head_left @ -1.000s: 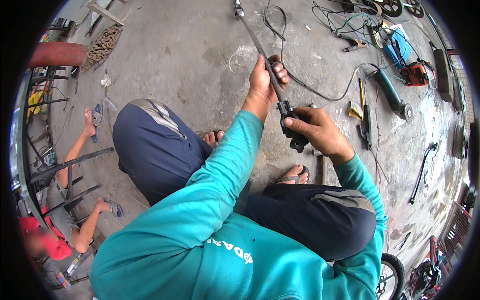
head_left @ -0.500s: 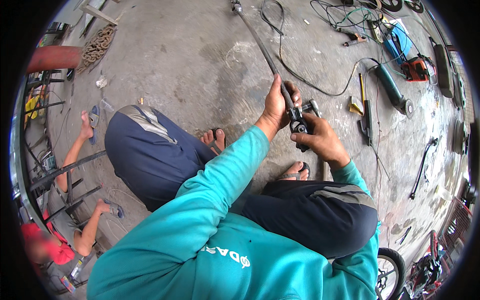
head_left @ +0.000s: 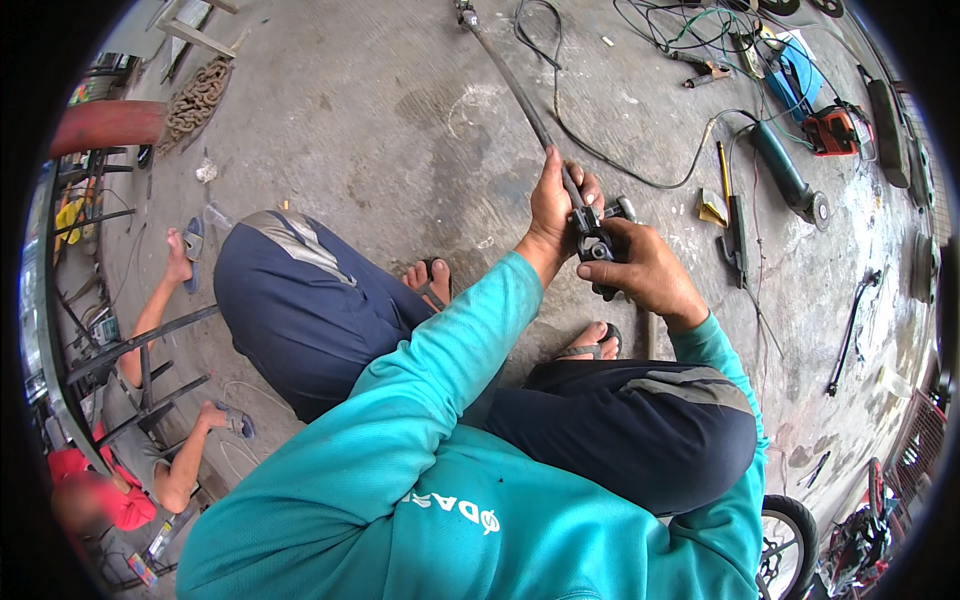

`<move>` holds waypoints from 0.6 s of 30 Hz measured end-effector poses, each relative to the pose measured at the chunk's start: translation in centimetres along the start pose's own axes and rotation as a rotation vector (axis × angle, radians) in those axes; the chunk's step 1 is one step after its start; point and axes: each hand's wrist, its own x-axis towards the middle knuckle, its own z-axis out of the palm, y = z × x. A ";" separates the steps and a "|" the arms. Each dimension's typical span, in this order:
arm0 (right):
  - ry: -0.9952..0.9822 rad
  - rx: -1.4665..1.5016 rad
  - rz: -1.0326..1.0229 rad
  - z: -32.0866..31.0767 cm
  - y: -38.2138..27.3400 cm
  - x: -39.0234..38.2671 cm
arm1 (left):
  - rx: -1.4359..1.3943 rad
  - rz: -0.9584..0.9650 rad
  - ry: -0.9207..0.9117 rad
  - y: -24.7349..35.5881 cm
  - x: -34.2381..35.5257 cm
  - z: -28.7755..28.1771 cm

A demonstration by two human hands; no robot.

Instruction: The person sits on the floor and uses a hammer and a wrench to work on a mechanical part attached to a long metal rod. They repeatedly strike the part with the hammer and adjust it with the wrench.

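My left hand (head_left: 550, 212) is wrapped round a long dark metal shaft (head_left: 512, 88), close to its near end. The shaft slants away from me toward the top, where a small joint (head_left: 466, 14) ends it. At the near end sits a black universal joint (head_left: 593, 247); my right hand (head_left: 655, 272) holds it, thumb across the near side and fingers curled behind, partly hidden. Just beyond my right hand shows the metal head of what looks like a hammer (head_left: 625, 207), its handle (head_left: 652, 335) passing below the hand.
An angle grinder (head_left: 785, 172) with its cord lies on the floor to the right, beside a welding electrode holder (head_left: 737, 240). Cables, a clamp (head_left: 710, 75) and a blue box (head_left: 795, 75) are farther off. Another linked shaft (head_left: 853, 330) lies at right. A person (head_left: 130, 480) sits at left behind metal bars.
The universal joint has turned slightly, and my right hand has shifted a little with it. My left hand keeps its grip on the shaft.
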 end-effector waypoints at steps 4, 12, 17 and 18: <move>-0.014 -0.022 -0.010 0.1 -0.3 0.0 | -0.016 -0.010 -0.004 0.2 0.0 -0.3; -0.151 0.044 -0.158 -1.0 -2.0 0.3 | -0.128 -0.072 -0.031 2.8 -0.2 1.8; -0.224 0.176 -0.188 -1.6 -6.4 -0.9 | -0.191 -0.129 -0.090 6.4 -0.2 4.5; -0.226 0.172 -0.224 -1.6 -6.8 -1.1 | -0.214 -0.148 -0.090 7.1 -0.4 5.3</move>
